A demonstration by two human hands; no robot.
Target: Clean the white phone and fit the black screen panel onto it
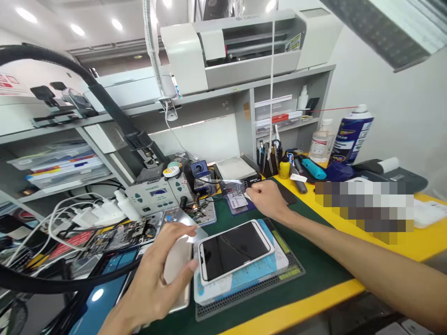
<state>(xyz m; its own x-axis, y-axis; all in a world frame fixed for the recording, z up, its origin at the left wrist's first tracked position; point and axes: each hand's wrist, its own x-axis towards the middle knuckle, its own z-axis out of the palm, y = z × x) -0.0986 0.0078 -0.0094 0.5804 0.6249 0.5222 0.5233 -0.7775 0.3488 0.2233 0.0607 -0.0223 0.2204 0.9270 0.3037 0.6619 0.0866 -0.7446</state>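
Observation:
A white-framed phone point(235, 251) with a black screen lies face up on a blue-and-white box point(268, 265), which rests on a grey honeycomb-patterned mat point(295, 270). My left hand point(153, 274) is open at the phone's left edge, thumb and fingers apart, with nothing visible between them. Partly behind that hand is a light gold, flat device point(178, 260). Beyond the phone, my right hand point(267, 197) is closed in a fist. From its finger side a thin, clear plastic film point(226, 182) reaches left over a small printed card point(235, 197).
A soldering station point(157, 195) stands at the back left, near circuit boards point(117, 237) and white chargers point(99, 211). A black flexible arm point(111, 107) arches over the left side. Bottles and a blue spray can point(349, 137) stand at the back right, beside a pixelated patch.

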